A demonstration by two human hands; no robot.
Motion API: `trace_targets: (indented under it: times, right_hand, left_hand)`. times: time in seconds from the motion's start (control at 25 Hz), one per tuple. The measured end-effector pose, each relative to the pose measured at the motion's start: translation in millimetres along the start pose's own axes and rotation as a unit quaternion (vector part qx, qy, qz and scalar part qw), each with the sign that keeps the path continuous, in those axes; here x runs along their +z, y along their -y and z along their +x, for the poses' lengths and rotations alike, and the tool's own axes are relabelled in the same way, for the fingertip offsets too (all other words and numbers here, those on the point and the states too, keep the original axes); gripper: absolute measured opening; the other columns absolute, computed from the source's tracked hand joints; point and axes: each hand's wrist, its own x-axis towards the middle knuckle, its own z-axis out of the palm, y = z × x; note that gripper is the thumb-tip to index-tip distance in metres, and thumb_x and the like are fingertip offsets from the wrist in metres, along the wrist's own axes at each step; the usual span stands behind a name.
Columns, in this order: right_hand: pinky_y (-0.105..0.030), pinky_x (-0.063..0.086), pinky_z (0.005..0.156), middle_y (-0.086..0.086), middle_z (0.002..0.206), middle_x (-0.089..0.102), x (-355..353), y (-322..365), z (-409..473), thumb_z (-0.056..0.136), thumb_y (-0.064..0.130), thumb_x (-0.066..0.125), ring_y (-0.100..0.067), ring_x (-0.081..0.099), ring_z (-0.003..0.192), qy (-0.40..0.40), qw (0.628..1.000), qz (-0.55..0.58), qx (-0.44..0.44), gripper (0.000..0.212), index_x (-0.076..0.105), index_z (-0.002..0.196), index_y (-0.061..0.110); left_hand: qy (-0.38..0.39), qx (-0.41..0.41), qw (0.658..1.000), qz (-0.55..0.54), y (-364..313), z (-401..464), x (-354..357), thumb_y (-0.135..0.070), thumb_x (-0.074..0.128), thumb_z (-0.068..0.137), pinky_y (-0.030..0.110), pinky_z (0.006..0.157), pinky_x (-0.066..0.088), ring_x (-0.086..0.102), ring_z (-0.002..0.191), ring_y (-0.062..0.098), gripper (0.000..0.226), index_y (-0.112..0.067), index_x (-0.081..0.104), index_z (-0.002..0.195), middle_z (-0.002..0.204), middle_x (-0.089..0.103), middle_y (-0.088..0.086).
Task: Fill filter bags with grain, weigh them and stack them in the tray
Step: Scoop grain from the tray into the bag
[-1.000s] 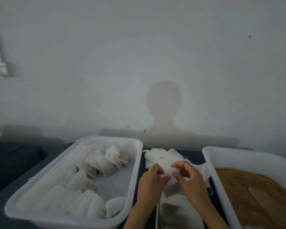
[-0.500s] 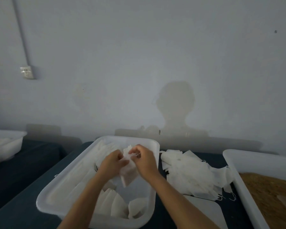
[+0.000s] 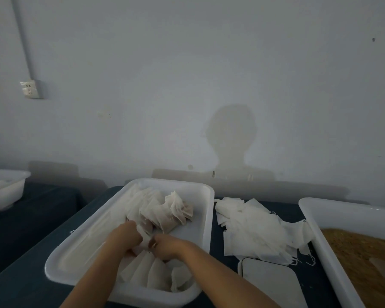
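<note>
Left hand (image 3: 125, 235) and right hand (image 3: 165, 245) both low in the white tray (image 3: 129, 292), fingers curled, together pinching one filled filter bag (image 3: 145, 237), likely seating it upright in the stack. Empty bags (image 3: 253, 230), scale (image 3: 269, 281), grain tray (image 3: 333, 258) sit right of the right hand.

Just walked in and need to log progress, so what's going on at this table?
A person is packing grain-filled filter bags. Both hands, left hand and right hand, pinch one white filled filter bag low inside the white plastic tray, among rows of filled bags. A pile of empty white filter bags lies on the dark table beside it, with a flat white scale in front and a white tub of brown grain on the right.
</note>
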Motion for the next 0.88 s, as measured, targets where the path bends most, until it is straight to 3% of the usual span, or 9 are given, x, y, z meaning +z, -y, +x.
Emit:
trace_targets:
  times: [0.08,0.2,0.32,0.44,0.52,0.6,0.72,0.8,0.88]
  right_hand:
    - [-0.042,0.046,0.096,-0.017,0.130,0.050,-5,0,-8,0.097,0.014,0.047,-0.032,0.052,0.116,0.002,1.000,0.005,-0.009,0.040,0.045,0.136,0.006]
    - [-0.033,0.044,0.094,-0.014,0.133,0.052,-33,-10,-27,0.095,0.007,0.046,-0.026,0.051,0.119,-0.107,0.990,0.019,-0.092,0.035,0.051,0.130,0.006]
    - [-0.017,0.044,0.078,-0.006,0.118,0.064,-73,-35,-58,0.095,0.007,0.047,-0.010,0.057,0.099,-0.221,0.963,0.079,-0.135,0.025,0.062,0.115,0.010]
    - [-0.025,0.051,0.082,-0.003,0.103,0.066,-105,-82,-84,0.093,0.003,0.046,-0.015,0.062,0.095,-0.337,0.932,0.088,-0.096,0.022,0.065,0.102,0.012]
    - [-0.031,0.049,0.086,-0.006,0.106,0.064,-119,-120,-96,0.092,0.001,0.045,-0.021,0.060,0.100,-0.409,0.911,0.048,-0.015,0.022,0.062,0.102,0.010]
    - [-0.030,0.045,0.088,-0.009,0.122,0.057,-126,-156,-106,0.092,0.005,0.045,-0.024,0.054,0.112,-0.399,0.910,-0.043,0.101,0.025,0.054,0.116,0.009]
    - [-0.037,0.038,0.103,-0.013,0.143,0.034,-120,-194,-117,0.095,0.022,0.048,-0.030,0.039,0.128,-0.282,0.911,-0.154,0.257,0.050,0.028,0.139,0.009]
    - [-0.038,0.038,0.104,-0.012,0.143,0.035,-114,-204,-118,0.097,0.023,0.044,-0.029,0.041,0.128,-0.261,0.911,-0.154,0.279,0.051,0.023,0.141,0.009]
    - [-0.034,0.041,0.100,-0.010,0.138,0.044,-115,-207,-118,0.099,0.020,0.039,-0.025,0.048,0.123,-0.276,0.910,-0.163,0.263,0.040,0.031,0.137,0.009]
  left_hand:
    - [-0.035,-0.003,0.999,0.022,-2,-2,-1,-0.018,0.055,0.088,0.030,0.076,0.054,0.063,0.090,0.022,0.029,-0.010,0.044,0.114,0.104,0.059,0.006]
    - [-0.134,0.005,0.988,0.082,-16,-7,-12,-0.024,0.053,0.089,0.027,0.066,0.045,0.060,0.082,0.019,0.031,-0.012,0.038,0.113,0.088,0.055,0.000]
    - [-0.158,0.048,0.984,0.070,-45,-16,-20,-0.029,0.053,0.090,0.027,0.070,0.040,0.060,0.091,0.021,0.026,-0.015,0.044,0.110,0.100,0.059,0.001]
    - [-0.166,0.099,0.980,0.045,-81,-23,-21,-0.031,0.051,0.093,0.029,0.076,0.041,0.059,0.096,0.022,0.022,-0.016,0.050,0.109,0.106,0.060,0.002]
    - [-0.179,0.128,0.975,0.026,-102,-27,-17,-0.030,0.050,0.093,0.029,0.077,0.041,0.060,0.097,0.023,0.021,-0.015,0.051,0.109,0.106,0.061,0.003]
    - [-0.187,0.143,0.972,0.012,-118,-31,-10,-0.029,0.046,0.095,0.030,0.079,0.043,0.060,0.094,0.023,0.021,-0.014,0.053,0.109,0.100,0.061,0.003]
    - [-0.192,0.161,0.968,0.003,-128,-36,6,-0.029,0.043,0.097,0.030,0.081,0.044,0.059,0.091,0.021,0.023,-0.014,0.055,0.108,0.102,0.062,0.003]
    - [-0.192,0.170,0.967,0.003,-129,-36,15,-0.031,0.042,0.097,0.026,0.077,0.042,0.056,0.082,0.016,0.022,-0.016,0.055,0.107,0.097,0.061,-0.001]
    - [-0.192,0.175,0.966,0.005,-127,-35,22,-0.032,0.042,0.098,0.023,0.073,0.040,0.052,0.077,0.013,0.022,-0.017,0.055,0.107,0.088,0.056,-0.004]
